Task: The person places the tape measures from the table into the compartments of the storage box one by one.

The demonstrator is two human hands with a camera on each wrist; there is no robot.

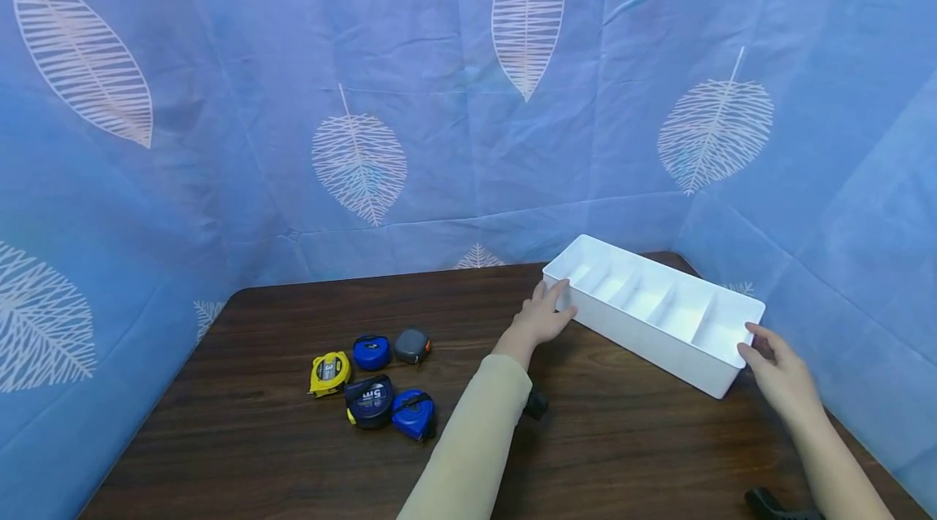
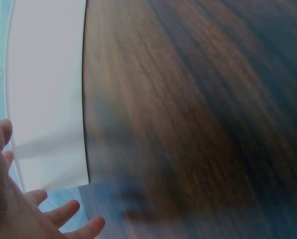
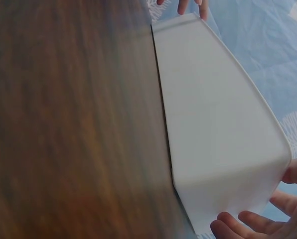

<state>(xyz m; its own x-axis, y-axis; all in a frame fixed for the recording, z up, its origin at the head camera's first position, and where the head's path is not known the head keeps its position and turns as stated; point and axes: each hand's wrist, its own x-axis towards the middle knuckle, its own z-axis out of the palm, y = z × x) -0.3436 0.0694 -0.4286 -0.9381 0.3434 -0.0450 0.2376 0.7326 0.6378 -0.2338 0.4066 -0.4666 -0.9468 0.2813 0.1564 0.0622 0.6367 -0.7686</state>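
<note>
A long white box (image 1: 644,333) with a row of compartments lies aslant at the table's right rear. At its left end is my left hand (image 1: 540,315), fingers spread along the end and thumb by the front wall. The left wrist view shows those fingers (image 2: 64,214) fairly straight beside the box's end. My right hand (image 1: 783,369) is at the opposite end, with thumb and fingertips at the rim and corner. In the right wrist view its fingers (image 3: 255,223) lie loosely against the end wall. The compartments that show hold nothing.
Several tape measures sit grouped left of centre: a yellow one (image 1: 329,373), blue ones (image 1: 372,352), a dark one marked 5m (image 1: 369,402) and a grey one (image 1: 412,345). Blue leaf-print cloth (image 1: 439,137) hangs around the dark wooden table (image 1: 241,422).
</note>
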